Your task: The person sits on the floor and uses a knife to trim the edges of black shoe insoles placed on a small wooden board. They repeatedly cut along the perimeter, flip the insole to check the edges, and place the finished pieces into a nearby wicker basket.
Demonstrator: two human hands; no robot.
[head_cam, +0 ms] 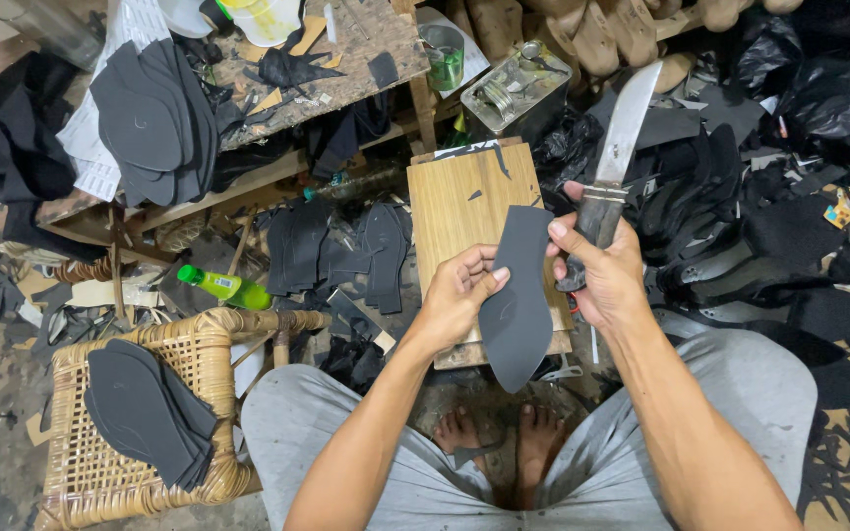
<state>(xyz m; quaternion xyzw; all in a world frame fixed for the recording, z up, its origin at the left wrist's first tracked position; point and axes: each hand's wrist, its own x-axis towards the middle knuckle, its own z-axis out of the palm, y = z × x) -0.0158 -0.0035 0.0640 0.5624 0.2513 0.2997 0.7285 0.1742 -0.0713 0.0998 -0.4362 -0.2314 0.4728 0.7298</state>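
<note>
My left hand (459, 293) pinches a dark grey sole-shaped cutout (518, 305) and holds it upright over my knees. My right hand (604, 275) grips the dark handle of a large knife (624, 123), whose long blade points up and away. The thumb of that hand rests against the cutout's right edge. Behind both hands lies a wooden cutting board (459, 202), tilted toward me. My bare feet show on the floor below.
A wicker stool (81, 472) at my left carries a stack of dark soles (145, 411). A green bottle (223, 286) lies beside it. More soles (154, 118) pile up on a cluttered low table. A metal can (514, 90) stands behind the board. Black scraps cover the floor at right.
</note>
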